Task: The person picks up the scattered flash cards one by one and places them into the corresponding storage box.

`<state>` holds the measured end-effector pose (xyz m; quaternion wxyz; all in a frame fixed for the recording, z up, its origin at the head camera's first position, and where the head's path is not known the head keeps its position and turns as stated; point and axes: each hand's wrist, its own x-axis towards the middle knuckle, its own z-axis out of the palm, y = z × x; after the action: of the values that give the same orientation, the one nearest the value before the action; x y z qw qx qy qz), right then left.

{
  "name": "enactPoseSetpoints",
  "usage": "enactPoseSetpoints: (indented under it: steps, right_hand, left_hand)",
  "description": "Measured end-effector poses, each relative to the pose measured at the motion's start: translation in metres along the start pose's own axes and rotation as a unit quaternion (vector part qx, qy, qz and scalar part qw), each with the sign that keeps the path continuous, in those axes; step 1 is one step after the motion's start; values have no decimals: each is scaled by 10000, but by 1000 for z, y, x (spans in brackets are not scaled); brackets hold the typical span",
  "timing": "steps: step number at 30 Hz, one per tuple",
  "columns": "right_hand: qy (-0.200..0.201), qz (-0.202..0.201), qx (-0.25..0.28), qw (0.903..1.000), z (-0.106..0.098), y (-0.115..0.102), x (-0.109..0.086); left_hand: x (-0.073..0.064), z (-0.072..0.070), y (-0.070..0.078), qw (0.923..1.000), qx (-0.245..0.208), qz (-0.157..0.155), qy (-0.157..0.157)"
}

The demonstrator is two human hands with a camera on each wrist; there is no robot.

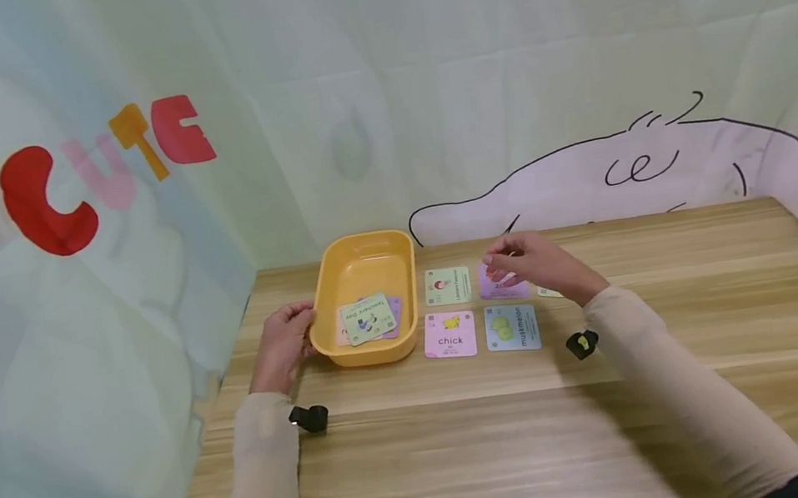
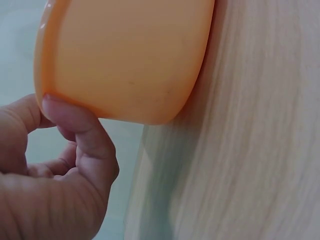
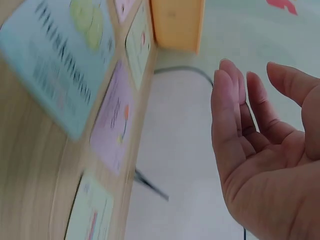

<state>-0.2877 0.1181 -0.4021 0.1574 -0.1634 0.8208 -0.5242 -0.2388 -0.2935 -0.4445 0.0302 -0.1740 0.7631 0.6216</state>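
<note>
My left hand [image 1: 283, 344] pinches the near-left rim of a yellow-orange tray [image 2: 130, 60] between thumb and finger. In the tray a green Teachers' Day card [image 1: 370, 318] overlaps a pink card [image 1: 341, 330] and a purple card [image 1: 396, 308]. My right hand [image 1: 543, 265] hovers above a purple card [image 3: 114, 117] on the table, fingers loosely bent and holding nothing. Around it lie a green card with a red picture [image 1: 449, 285], a pink chick card [image 1: 450, 341] and a blue muskmelon card [image 1: 512, 327]. Another green card [image 3: 92, 212] is mostly hidden by the right hand in the head view.
The wooden table [image 1: 427, 464] reaches back to a printed curtain [image 1: 424, 94] right behind the tray and cards. More curtain hangs along the left side, bearing large coloured letters [image 1: 182, 130].
</note>
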Motion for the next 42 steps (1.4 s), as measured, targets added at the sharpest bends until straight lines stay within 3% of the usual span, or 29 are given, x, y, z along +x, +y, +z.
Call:
enactPoseSetpoints:
  steps: [12,19,29,38,42]
  right_hand:
    - [763,591,-226,9951,-49,33,-15]
    - [908,743,-362,9924,-65,52,-21]
    - [1130,882,-952,9851,-78,68,-20]
    - [927,1198,-1554,9762,-83,74,-12]
    - [731,1379,-2024,9668,-81,76,-6]
  left_hand:
    - [-1,1,2,10000,-29,-9,-10]
    - [-1,2,2,10000,-43,-1,-38]
    - [-1,1,2,10000,-61,38,-17]
    - [-1,2,2,10000,-29,-11,27]
    - [-1,2,1,10000,4,-66,44]
